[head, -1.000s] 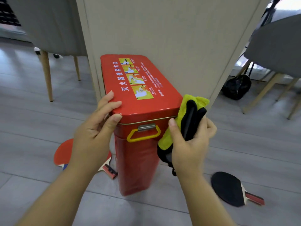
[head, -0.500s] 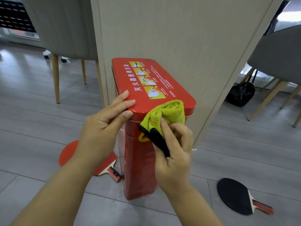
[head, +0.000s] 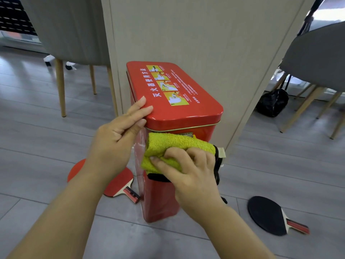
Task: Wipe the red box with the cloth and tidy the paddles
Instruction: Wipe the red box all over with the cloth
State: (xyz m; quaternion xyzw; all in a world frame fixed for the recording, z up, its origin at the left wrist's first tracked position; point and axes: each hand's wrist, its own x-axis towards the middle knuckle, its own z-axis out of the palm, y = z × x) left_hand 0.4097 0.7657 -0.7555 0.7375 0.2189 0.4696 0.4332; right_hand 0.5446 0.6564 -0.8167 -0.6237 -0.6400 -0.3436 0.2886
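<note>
On the grey plank floor [head: 46,139], a red-faced paddle [head: 119,182] lies flat just left of the box's foot, its handle pointing toward the box and its blade partly hidden behind the person's left forearm. The left hand [head: 115,141] reaches in from the lower left, wrist raised, with the fingers [head: 143,109] curled loosely over the near left corner of the lid and the thumb tucked under its rim, bracing the box rather than clasping anything. The red box [head: 177,109] stands upright on the floor against a pale panel [head: 186,34], its printed lid facing up. The yellow-green cloth [head: 173,144], black-edged and bunched into a roll, is pressed against the box's near face just below the lid. The right hand [head: 190,174] comes in from the lower right, knuckles up, fingers closed around the cloth. Well to the right, a black-faced paddle [head: 267,214] lies flat on the floor, apart from the box.
</note>
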